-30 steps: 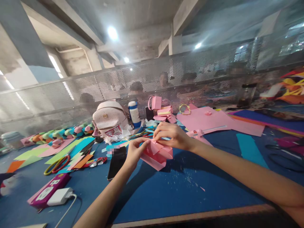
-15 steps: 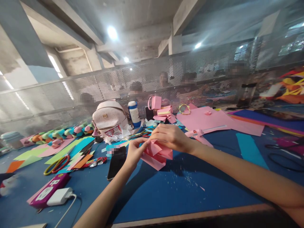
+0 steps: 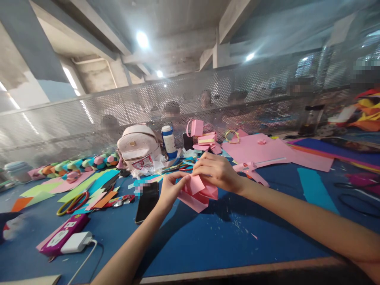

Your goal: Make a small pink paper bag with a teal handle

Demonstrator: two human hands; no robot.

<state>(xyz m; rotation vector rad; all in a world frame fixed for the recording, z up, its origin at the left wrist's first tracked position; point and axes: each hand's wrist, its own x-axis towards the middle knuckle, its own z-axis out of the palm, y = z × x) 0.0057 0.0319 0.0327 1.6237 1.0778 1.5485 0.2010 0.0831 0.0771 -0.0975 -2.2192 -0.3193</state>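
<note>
Between my two hands, a folded pink paper piece is held just above the blue table. My left hand pinches its left upper edge between thumb and fingers. Curled over its top and right side is my right hand, with the fingertips partly hidden behind the paper. One square pink flap stands up in the middle of the piece. A pink glue gun lies just beyond my right hand. Beside my left wrist rests a black phone.
Scissors and coloured paper sheets lie to the left, near a purple power strip with a white charger. A backpack, a bottle and pink paper boxes stand behind. Large pink sheets and a blue strip lie right.
The pink flap has shifted and now shows a flatter, squarer face. My right hand's fingers have moved slightly over the paper. The whole view has drifted a little to the right.
</note>
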